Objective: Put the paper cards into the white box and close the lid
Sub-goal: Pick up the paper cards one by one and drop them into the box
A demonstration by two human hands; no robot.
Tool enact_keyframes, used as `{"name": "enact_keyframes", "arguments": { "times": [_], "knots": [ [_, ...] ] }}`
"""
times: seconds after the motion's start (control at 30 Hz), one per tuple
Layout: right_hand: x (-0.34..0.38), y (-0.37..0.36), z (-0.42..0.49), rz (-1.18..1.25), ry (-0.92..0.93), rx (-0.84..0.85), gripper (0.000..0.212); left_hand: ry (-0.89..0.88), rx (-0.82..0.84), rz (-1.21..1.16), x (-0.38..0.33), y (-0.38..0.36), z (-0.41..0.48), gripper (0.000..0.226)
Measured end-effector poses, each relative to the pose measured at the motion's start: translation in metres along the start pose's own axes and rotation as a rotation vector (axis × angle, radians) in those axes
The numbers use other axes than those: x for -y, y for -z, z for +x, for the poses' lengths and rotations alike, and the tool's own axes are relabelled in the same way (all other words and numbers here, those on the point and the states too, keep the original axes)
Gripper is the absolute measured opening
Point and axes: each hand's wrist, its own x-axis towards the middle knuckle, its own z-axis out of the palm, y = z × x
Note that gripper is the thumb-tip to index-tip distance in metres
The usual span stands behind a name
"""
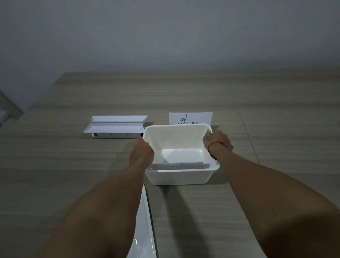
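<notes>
The white box (179,177) stands on the wooden table in front of me. A stack of paper cards (180,166) lies flat inside it, with only the near edge showing. The box's white lid (175,140) is raised and tilted over the back of the box, its hollow inside facing me. My left hand (142,150) grips the lid's left edge. My right hand (218,143), with a red string around the wrist, grips the lid's right edge. Whether the lid is hinged to the box is hidden.
A folded white paper stand (115,125) lies at the back left. A white sheet with blue handwriting (192,116) stands behind the lid. A white tray (145,238) sits near the table's front edge, under my left forearm.
</notes>
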Motion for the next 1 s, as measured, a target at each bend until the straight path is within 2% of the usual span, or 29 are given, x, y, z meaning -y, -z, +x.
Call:
{"name": "enact_keyframes", "arguments": {
  "times": [0.1, 0.23, 0.37, 0.43, 0.53, 0.63, 0.8, 1.0],
  "knots": [
    [0.032, 0.000, 0.033, -0.130, 0.142, -0.056, 0.046, -0.030, -0.029, 0.047, -0.006, 0.001, 0.018, 0.043],
    [0.071, -0.010, 0.069, -0.269, 0.359, -0.032, 0.035, 0.011, -0.039, 0.030, -0.012, -0.004, 0.040, 0.050],
    [0.083, -0.030, 0.088, -0.366, 0.357, 0.028, 0.040, 0.018, -0.023, 0.052, -0.010, -0.010, 0.050, 0.055],
    [0.082, -0.040, 0.091, -0.402, 0.349, 0.001, 0.036, 0.025, -0.021, 0.056, -0.009, -0.010, 0.050, 0.054],
    [0.082, -0.043, 0.090, -0.332, 0.357, 0.008, 0.030, 0.021, -0.019, 0.049, -0.011, -0.009, 0.048, 0.053],
    [0.081, -0.036, 0.082, -0.319, 0.457, 0.036, 0.029, 0.021, -0.004, 0.030, -0.012, -0.007, 0.045, 0.054],
    [0.076, -0.004, 0.061, -0.338, 0.665, -0.197, 0.031, 0.067, 0.034, -0.046, -0.018, -0.002, 0.038, 0.061],
    [0.075, 0.048, 0.035, -0.226, 0.793, -0.369, 0.038, 0.040, 0.070, -0.039, -0.023, 0.006, 0.019, 0.041]
  ]
}}
